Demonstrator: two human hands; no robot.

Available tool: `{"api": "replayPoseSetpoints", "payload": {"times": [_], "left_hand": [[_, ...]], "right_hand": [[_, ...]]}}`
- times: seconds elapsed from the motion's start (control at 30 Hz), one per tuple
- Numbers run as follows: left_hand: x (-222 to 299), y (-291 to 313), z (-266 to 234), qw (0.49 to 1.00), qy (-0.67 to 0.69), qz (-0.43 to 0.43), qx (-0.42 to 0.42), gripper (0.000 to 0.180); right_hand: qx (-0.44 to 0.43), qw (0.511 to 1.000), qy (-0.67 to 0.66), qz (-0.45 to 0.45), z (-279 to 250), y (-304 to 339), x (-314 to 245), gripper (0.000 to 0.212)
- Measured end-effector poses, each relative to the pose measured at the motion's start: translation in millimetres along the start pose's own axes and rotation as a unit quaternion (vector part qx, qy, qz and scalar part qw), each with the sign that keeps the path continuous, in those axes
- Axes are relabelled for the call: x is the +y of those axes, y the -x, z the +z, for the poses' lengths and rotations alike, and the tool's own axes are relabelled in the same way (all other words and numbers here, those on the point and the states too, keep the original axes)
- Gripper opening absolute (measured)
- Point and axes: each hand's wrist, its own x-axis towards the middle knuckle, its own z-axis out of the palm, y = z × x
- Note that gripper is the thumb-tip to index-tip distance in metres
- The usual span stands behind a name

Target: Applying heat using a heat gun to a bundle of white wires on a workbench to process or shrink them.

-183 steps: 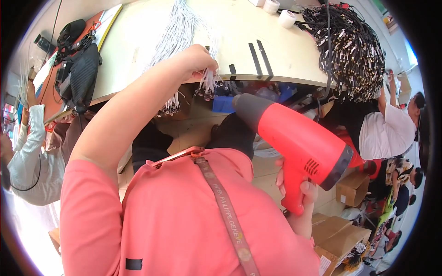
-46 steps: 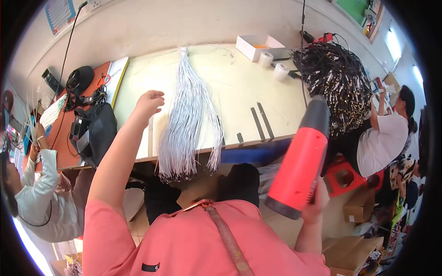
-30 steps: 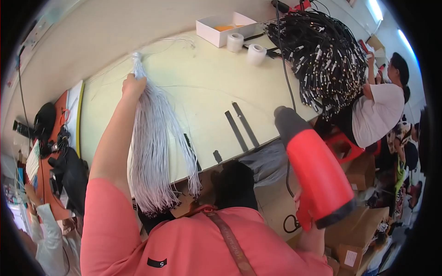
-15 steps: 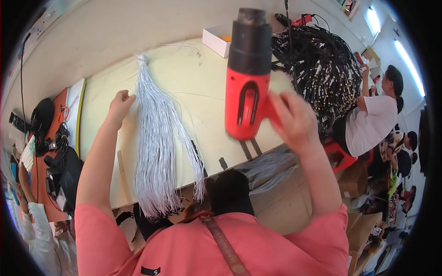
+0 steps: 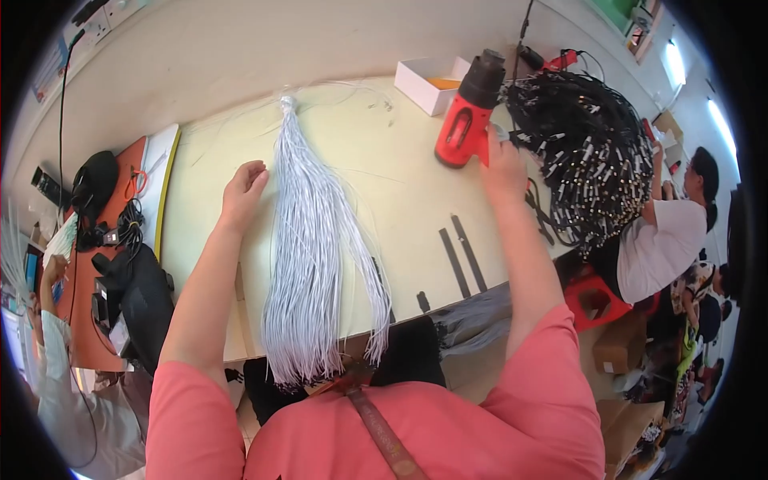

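Note:
A red and black heat gun (image 5: 464,126) is in my right hand (image 5: 504,164), with my fingers wrapped round its handle. It is over the far right of the table, its black nozzle pointing away from me near a white box. A long bundle of thin white wires (image 5: 308,264), gathered at its far end, lies across the table and hangs a little over the near edge. My left hand (image 5: 244,192) is just left of the bundle, apart from it, fingers loosely bent and thumb apart, with nothing visible in it.
The white open box (image 5: 416,88) stands by the wall. A big heap of black cables (image 5: 584,152) covers the table's right end, with a person beside it. Two dark strips (image 5: 468,260) lie near the front edge. An orange table (image 5: 112,304) with black items stands left.
My right hand has carried the heat gun away from me, down toward the table's far right. The left hand's fingers have loosened. My view has shifted slightly.

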Motion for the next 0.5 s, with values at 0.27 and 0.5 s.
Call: {"api": "replayPoseSetpoints", "payload": {"times": [0.27, 0.5], "left_hand": [[5, 1, 3, 0.999, -0.034, 0.0, 0.018, 0.03], [-2, 3, 1, 0.998, -0.06, 0.012, 0.033, 0.028]], "right_hand": [[-0.086, 0.992, -0.088, 0.036, -20, -6, -18, 0.073], [-0.155, 0.948, -0.244, -0.136, -49, -6, -134, 0.019]]}}
